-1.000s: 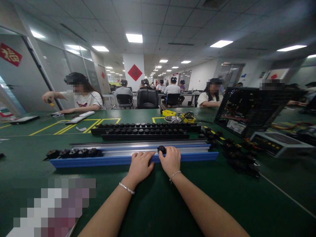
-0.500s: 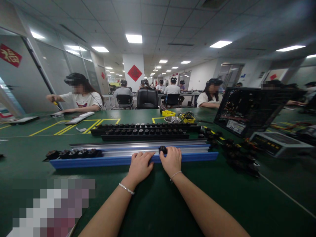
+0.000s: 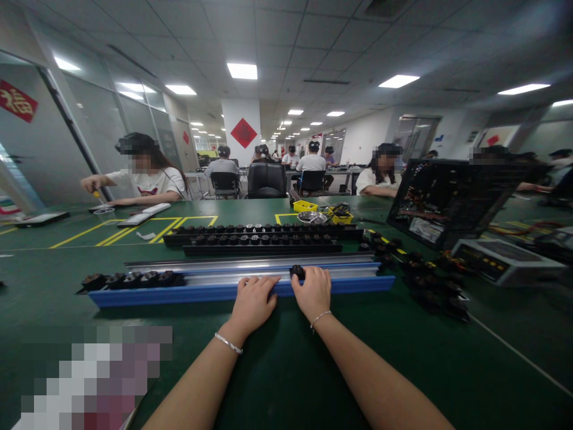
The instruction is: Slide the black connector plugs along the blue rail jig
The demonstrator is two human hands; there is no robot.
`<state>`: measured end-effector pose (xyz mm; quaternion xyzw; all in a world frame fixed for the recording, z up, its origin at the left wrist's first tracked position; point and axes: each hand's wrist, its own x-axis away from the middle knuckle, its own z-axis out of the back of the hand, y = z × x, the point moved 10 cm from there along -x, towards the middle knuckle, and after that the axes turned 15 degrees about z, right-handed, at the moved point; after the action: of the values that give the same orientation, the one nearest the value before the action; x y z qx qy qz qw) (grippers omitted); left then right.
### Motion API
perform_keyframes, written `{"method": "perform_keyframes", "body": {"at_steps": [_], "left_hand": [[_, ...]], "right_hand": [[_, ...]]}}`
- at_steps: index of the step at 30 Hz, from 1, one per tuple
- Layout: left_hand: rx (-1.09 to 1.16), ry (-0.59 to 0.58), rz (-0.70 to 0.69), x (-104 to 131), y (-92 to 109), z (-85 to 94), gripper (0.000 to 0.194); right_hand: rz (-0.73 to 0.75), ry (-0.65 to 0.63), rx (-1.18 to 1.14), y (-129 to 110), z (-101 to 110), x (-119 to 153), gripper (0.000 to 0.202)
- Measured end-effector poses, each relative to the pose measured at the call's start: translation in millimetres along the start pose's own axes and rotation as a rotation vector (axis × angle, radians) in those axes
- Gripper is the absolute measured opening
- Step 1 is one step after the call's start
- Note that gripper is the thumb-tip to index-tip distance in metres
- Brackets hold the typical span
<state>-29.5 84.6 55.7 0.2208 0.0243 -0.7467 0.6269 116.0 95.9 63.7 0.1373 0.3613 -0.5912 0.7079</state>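
1. Pinching a small black socket-like module (image 3: 296, 272) between thumb and fingers, the right hand (image 3: 312, 291) is over the near side of the long blue-sided channel (image 3: 179, 296).
2. The left hand (image 3: 254, 304) lies just beside it, fingertips on the channel, thumb spread apart from the fingers; it is not clamped on any module.
3. The held module sits upright at the channel, right of its middle; whether it is seated cannot be told.
4. At the channel's left end stands a row of black modules (image 3: 132, 279), with bare silvery metal between them and the left hand.
5. Beyond the channel, two black strips (image 3: 264, 248) carry rows of similar modules.
6. To the right, loose dark parts (image 3: 432, 285) lie near a power supply unit (image 3: 505, 258), with an open computer case (image 3: 447, 200) behind.
7. A yellow bin (image 3: 305, 206) and a metal dish (image 3: 312, 218) stand farther back on the green table (image 3: 282, 370).
8. Across it sit a person at the left (image 3: 152, 182) and another person at the right (image 3: 379, 178).
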Motion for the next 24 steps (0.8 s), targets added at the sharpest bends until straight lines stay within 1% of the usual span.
{"method": "perform_keyframes", "body": {"at_steps": [7, 24], "left_hand": [[0.007, -0.023, 0.016, -0.9, -1.1, -2.0, 0.040], [0.021, -0.005, -0.012, 0.3, -0.9, -0.8, 0.039]], "right_hand": [[0.006, -0.007, 0.020, 2.2, 2.2, -0.4, 0.020], [-0.009, -0.006, 0.019, 6.9, 5.7, 0.6, 0.020]]}}
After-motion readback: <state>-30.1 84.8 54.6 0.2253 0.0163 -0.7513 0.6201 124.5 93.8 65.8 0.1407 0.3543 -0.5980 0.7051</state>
